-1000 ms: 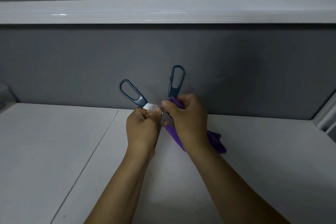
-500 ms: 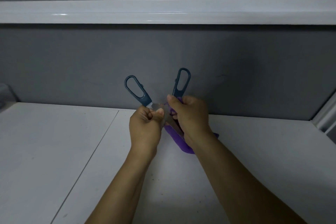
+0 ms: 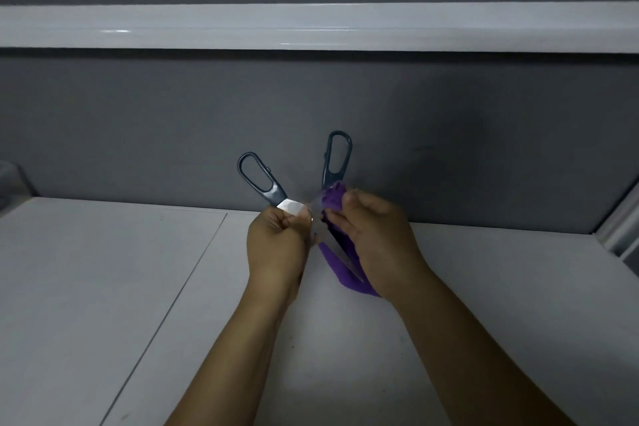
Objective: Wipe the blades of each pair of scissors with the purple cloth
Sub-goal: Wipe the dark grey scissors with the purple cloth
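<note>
Presently: open scissors (image 3: pixel 288 206) held above the table (image 3: pixel 103 270), handles up and away, blades towards the person.
Long axis runs from the wall (image 3: pixel 138 132) down to the wearer, handles splayed in a V. Cloth (image 3: pixel 332 199) is bunched at the right blade's root and trails beneath it. Right hand (image 3: pixel 377 239) pinches cloth round that blade; left hand (image 3: pixel 276 246) is curled round the other blade by the pivot. Judged: the next stroke runs down to the tip, right hand nearer.
</note>
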